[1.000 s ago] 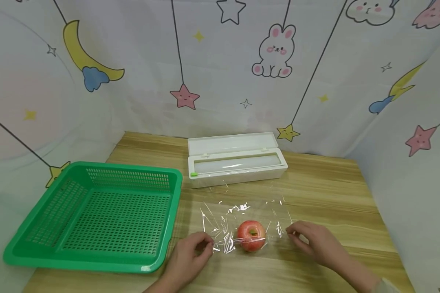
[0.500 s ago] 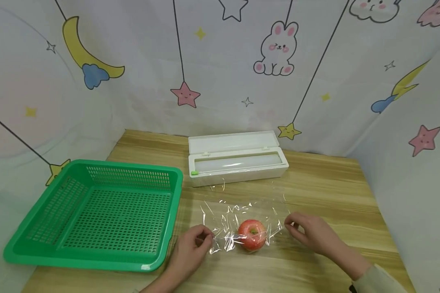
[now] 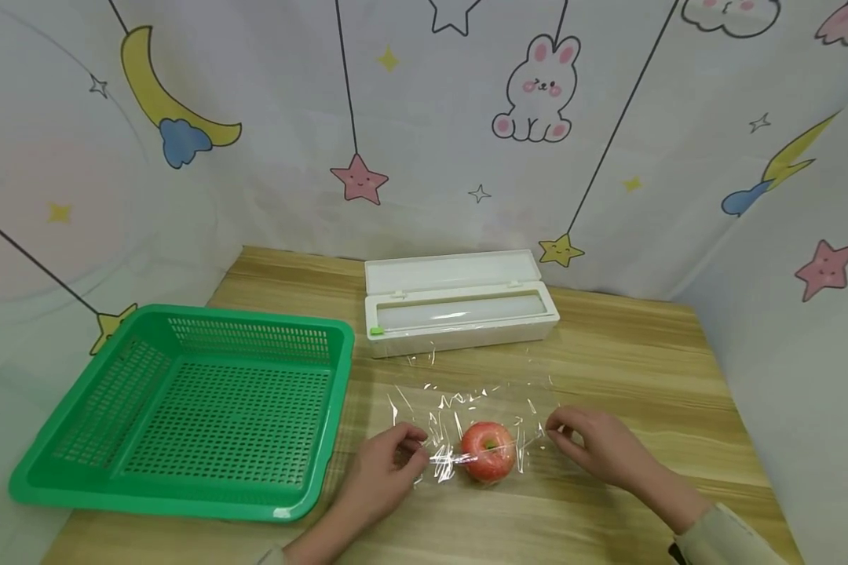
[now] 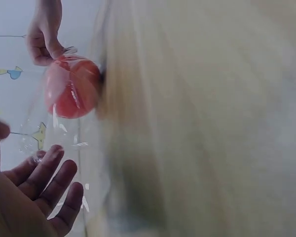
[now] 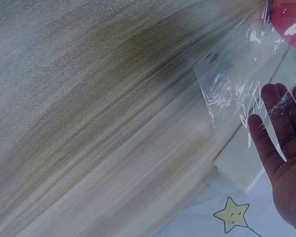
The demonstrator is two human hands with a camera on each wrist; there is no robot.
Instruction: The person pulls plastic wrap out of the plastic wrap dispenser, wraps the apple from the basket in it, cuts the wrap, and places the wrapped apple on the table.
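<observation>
On my feeds I see the right hand (image 3: 603, 449) pinching clear film (image 3: 447, 430), the left hand (image 3: 384, 477) loose at its other side, thumb apart, and the film-draped apple (image 3: 489, 455) between them on the tabletop (image 3: 643, 369).

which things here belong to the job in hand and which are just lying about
In the job:
clear film, pinched by left hand and right hand
red apple beneath it
white box, probably the film's source

Seemingly just around:
green basket
patterned backdrop

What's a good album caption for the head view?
Apple under clear wrap, right hand pinching one side, left hand at the other, open box behind, green basket alongside.
</observation>
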